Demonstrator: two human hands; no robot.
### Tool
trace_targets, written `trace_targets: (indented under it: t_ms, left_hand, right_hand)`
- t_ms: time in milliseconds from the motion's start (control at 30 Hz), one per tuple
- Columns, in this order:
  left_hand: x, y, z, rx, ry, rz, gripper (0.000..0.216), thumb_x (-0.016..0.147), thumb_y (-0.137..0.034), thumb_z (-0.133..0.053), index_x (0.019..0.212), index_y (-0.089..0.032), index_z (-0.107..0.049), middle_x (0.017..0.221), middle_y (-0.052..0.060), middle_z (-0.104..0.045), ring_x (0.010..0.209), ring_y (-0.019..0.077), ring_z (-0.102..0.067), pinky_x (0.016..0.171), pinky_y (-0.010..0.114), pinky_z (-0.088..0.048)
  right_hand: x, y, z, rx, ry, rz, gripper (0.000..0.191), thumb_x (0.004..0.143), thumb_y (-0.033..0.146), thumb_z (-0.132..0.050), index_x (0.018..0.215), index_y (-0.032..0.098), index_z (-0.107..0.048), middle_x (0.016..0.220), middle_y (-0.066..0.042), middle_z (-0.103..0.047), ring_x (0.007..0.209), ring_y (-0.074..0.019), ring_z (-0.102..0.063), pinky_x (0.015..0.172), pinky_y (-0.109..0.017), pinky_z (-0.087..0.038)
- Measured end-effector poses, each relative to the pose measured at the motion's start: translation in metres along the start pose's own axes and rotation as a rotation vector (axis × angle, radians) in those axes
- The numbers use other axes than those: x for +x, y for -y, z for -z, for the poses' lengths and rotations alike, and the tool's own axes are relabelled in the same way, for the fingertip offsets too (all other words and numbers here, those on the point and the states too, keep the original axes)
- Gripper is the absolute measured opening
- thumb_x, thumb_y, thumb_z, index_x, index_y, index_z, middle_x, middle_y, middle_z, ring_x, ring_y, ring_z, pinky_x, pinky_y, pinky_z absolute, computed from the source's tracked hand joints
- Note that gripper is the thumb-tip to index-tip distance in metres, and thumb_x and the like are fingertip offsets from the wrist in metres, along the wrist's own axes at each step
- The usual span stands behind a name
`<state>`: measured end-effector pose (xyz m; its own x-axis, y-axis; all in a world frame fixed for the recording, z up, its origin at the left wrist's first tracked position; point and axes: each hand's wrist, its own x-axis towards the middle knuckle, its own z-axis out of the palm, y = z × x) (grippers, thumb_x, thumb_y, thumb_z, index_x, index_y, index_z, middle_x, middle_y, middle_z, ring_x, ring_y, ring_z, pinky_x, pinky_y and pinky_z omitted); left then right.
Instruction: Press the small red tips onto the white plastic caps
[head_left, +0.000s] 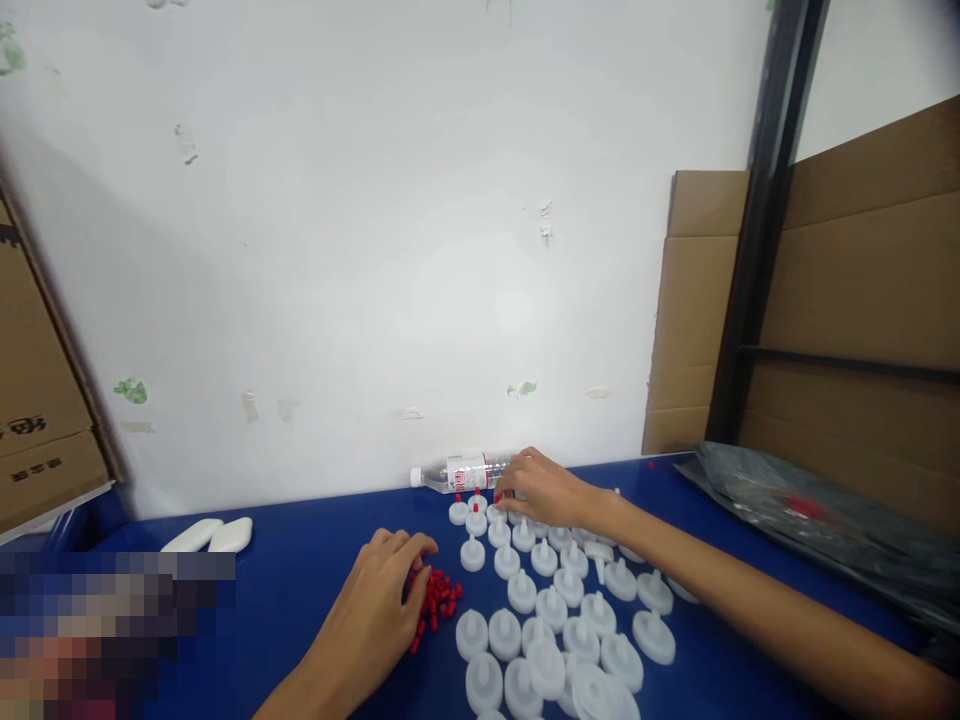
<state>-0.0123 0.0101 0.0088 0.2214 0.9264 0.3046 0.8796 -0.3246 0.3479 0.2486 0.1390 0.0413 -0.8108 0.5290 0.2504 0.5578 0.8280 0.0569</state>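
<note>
Several white plastic caps (555,610) with stems stand in rows on a blue table (300,580). Some at the far end carry red tips (475,506). My left hand (379,610) rests palm down beside a small pile of red tips (439,598), fingers curled and touching the pile. My right hand (541,487) reaches to the far row, fingers pinched on a red tip above a white cap.
A clear water bottle (461,472) lies on its side against the white wall. Two white oblong pieces (214,535) lie at the left. A dark plastic bag (817,515) covers the right side. Cardboard boxes (862,290) stand at right and left.
</note>
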Motion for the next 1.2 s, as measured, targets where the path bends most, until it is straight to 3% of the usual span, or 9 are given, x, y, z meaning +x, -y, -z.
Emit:
trace_targets:
  t_ms: [233, 400, 500, 633, 733, 933, 1067, 1200]
  left_hand:
    - [-0.001, -0.001, 0.004, -0.062, -0.115, -0.033, 0.029, 0.102, -0.031, -0.039, 0.105, -0.024, -0.067, 0.103, 0.007, -0.069, 0.102, 0.0278, -0.058, 0.093, 0.046, -0.046]
    - [-0.004, -0.013, 0.011, -0.086, -0.162, -0.078, 0.033, 0.106, -0.038, -0.034, 0.096, -0.024, -0.062, 0.095, 0.006, -0.065, 0.094, 0.0255, -0.057, 0.086, 0.041, -0.046]
    - [-0.008, -0.019, 0.011, -0.077, -0.169, -0.107, 0.030, 0.106, -0.042, -0.038, 0.095, -0.024, -0.060, 0.092, 0.004, -0.063, 0.089, 0.0244, -0.056, 0.082, 0.040, -0.045]
    - [-0.011, -0.022, 0.004, -0.041, -0.173, -0.173, 0.027, 0.104, -0.045, -0.047, 0.092, -0.024, -0.060, 0.090, 0.003, -0.062, 0.085, 0.0240, -0.054, 0.079, 0.038, -0.043]
    - [-0.011, -0.023, 0.002, -0.048, -0.165, -0.220, 0.030, 0.107, -0.040, -0.040, 0.090, -0.023, -0.058, 0.089, 0.004, -0.062, 0.082, 0.0233, -0.053, 0.077, 0.037, -0.042]
    - [-0.012, -0.024, 0.008, -0.069, -0.175, -0.209, 0.030, 0.108, -0.032, -0.032, 0.092, -0.023, -0.056, 0.091, 0.004, -0.063, 0.084, 0.0227, -0.054, 0.082, 0.039, -0.042]
    - [-0.011, -0.022, 0.008, -0.043, -0.171, -0.215, 0.028, 0.107, -0.032, -0.034, 0.096, -0.023, -0.059, 0.093, 0.004, -0.064, 0.086, 0.0232, -0.056, 0.084, 0.039, -0.042]
    - [-0.009, -0.021, 0.010, -0.037, -0.143, -0.225, 0.037, 0.108, -0.036, -0.032, 0.089, -0.023, -0.061, 0.087, 0.004, -0.064, 0.081, 0.0234, -0.053, 0.077, 0.037, -0.041]
  right_hand:
    - [-0.001, 0.011, 0.012, 0.017, -0.082, 0.036, 0.019, 0.103, 0.031, -0.061, 0.110, 0.015, -0.066, 0.105, -0.004, -0.069, 0.094, -0.0199, -0.068, 0.087, -0.041, -0.056]
    - [-0.004, 0.035, 0.029, 0.019, -0.146, 0.031, 0.018, 0.108, 0.029, -0.048, 0.117, 0.017, -0.057, 0.089, -0.004, -0.070, 0.070, -0.0177, -0.064, 0.066, -0.031, -0.048]
    - [-0.005, 0.056, 0.034, 0.017, -0.140, 0.098, 0.016, 0.107, 0.027, -0.048, 0.118, 0.017, -0.053, 0.083, -0.002, -0.070, 0.067, -0.0182, -0.063, 0.061, -0.029, -0.044]
    - [-0.007, 0.083, 0.037, 0.002, -0.122, 0.251, 0.008, 0.102, 0.018, -0.055, 0.110, 0.017, -0.056, 0.106, -0.008, -0.070, 0.091, -0.0193, -0.066, 0.076, -0.030, -0.048]
    - [-0.009, 0.092, 0.040, -0.009, -0.129, 0.311, 0.008, 0.101, 0.016, -0.054, 0.108, 0.017, -0.057, 0.111, -0.009, -0.069, 0.097, -0.0199, -0.064, 0.086, -0.032, -0.049]
    - [-0.011, 0.089, 0.045, 0.000, -0.131, 0.302, 0.028, 0.101, 0.041, -0.063, 0.116, 0.019, -0.057, 0.094, -0.004, -0.071, 0.083, -0.0191, -0.065, 0.078, -0.033, -0.051]
    - [-0.009, 0.087, 0.043, -0.011, -0.136, 0.314, 0.028, 0.100, 0.040, -0.065, 0.117, 0.018, -0.058, 0.092, -0.004, -0.071, 0.082, -0.0195, -0.065, 0.078, -0.034, -0.050]
    - [-0.009, 0.086, 0.043, -0.026, -0.149, 0.319, 0.020, 0.102, 0.034, -0.060, 0.115, 0.019, -0.057, 0.090, -0.004, -0.071, 0.081, -0.0195, -0.064, 0.080, -0.034, -0.049]
